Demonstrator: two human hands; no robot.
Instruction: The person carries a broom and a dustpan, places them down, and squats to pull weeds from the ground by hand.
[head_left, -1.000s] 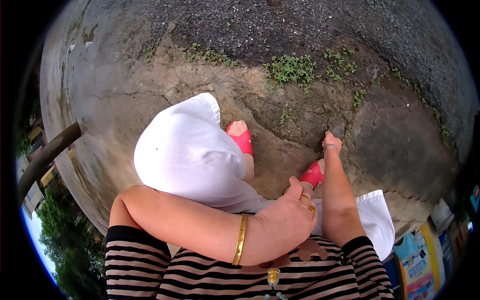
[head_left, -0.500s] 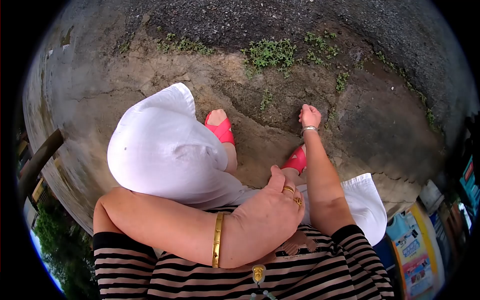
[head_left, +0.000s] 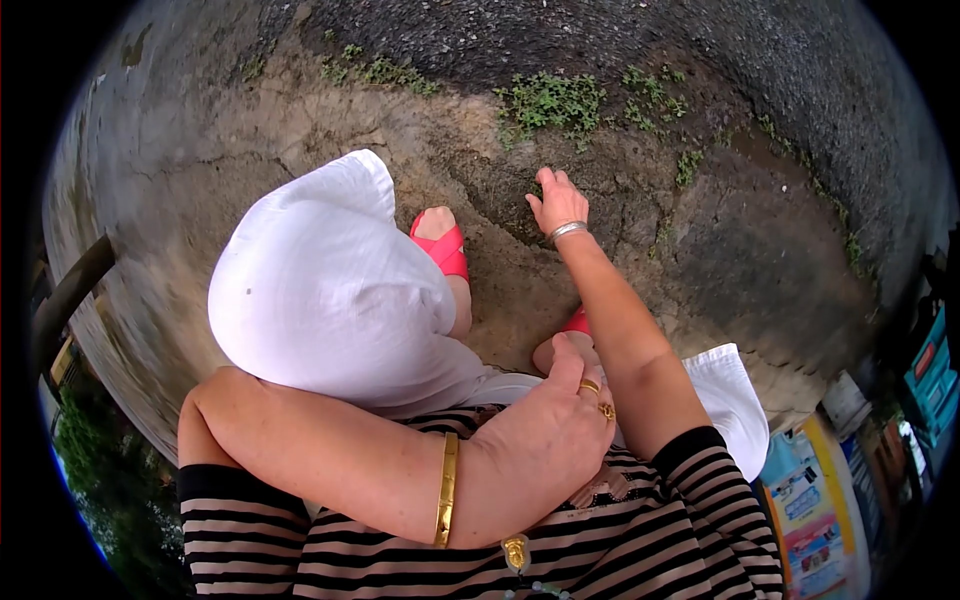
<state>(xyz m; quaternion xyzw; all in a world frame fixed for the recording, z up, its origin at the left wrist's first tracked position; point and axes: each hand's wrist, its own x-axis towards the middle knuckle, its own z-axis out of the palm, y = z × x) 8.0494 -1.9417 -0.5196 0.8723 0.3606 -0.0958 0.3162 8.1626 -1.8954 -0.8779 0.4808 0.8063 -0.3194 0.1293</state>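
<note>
My right hand [head_left: 560, 208], with a silver bangle at the wrist, reaches low over the ground. Its thumb and fingers are apart, and a small weed [head_left: 537, 188] shows right at the gap between them. My left hand [head_left: 550, 430], wearing gold rings, rests across my lap with its fingers curled under. Its fingertips are hidden, so what it holds, if anything, cannot be seen. A gold bracelet [head_left: 446, 490] circles that wrist. White trousers [head_left: 320, 290] cover my bent knees.
Cracked, damp concrete [head_left: 330, 125] lies in front, with dark gravelly asphalt [head_left: 480, 45] beyond. A leafy weed clump [head_left: 550, 105] grows along their border. My feet are in red sandals [head_left: 447, 250]. A printed box [head_left: 812, 510] stands at the lower right, and a dark pole [head_left: 75, 290] at the left.
My right hand has moved left and slightly farther out from my body, and its curled fingers have opened. The left hand stays on my lap.
</note>
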